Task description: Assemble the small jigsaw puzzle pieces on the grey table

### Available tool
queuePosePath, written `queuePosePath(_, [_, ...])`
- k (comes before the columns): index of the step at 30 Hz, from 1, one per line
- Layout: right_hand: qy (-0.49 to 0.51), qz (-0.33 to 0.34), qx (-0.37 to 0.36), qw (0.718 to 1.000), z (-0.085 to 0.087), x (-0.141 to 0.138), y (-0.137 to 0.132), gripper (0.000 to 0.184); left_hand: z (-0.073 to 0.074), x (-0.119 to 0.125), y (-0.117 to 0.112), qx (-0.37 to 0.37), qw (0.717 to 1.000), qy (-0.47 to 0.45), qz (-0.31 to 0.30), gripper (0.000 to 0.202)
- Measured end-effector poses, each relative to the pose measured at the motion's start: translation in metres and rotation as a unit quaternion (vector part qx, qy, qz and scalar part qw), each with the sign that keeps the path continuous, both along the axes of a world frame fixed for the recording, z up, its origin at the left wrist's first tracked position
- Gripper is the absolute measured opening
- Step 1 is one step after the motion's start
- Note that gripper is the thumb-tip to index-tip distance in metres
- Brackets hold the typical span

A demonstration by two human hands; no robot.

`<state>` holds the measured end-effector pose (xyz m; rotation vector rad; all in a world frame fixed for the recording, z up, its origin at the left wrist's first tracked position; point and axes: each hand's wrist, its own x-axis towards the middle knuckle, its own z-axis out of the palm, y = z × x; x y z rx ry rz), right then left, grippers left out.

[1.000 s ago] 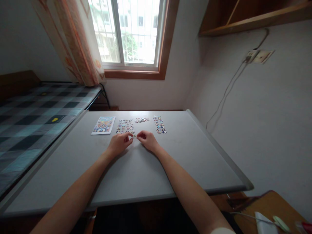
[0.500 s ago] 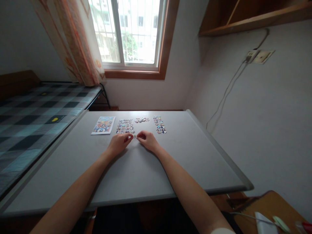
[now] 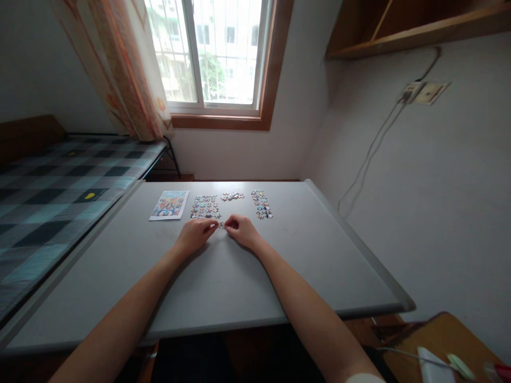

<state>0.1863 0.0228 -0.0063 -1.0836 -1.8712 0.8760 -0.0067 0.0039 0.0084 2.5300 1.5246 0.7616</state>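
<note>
Both hands meet over the middle of the grey-white table, with small jigsaw puzzle pieces (image 3: 221,225) between their fingertips. My left hand (image 3: 195,233) pinches them from the left, thumb and forefinger together. From the right, my right hand (image 3: 240,229) pinches at the same pieces. Whether the pieces are joined is too small to tell. Just beyond my left hand, loose puzzle pieces (image 3: 205,206) lie in rows. A small heap of pieces (image 3: 232,196) sits farther back, and another block of pieces (image 3: 261,204) lies beyond my right hand.
A printed picture card (image 3: 170,206) lies at the left of the table (image 3: 319,255). To the left stands a bed with a checked cover (image 3: 80,181). A wooden chair (image 3: 443,340) with a white object on it is at lower right. Cables hang from a wall socket (image 3: 413,93).
Almost nothing differs. The pinched pieces and fingertips have shifted very slightly; both arms keep their place.
</note>
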Motion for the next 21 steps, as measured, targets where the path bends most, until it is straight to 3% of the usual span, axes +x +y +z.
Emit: queuePosePath(21, [0.019,-0.002,-0.020,1.000,0.0033,-0.0002,-0.0011,0.006,0.0013,0.0017,-0.0008,-0.010,1.000,0.011,0.010,0.024])
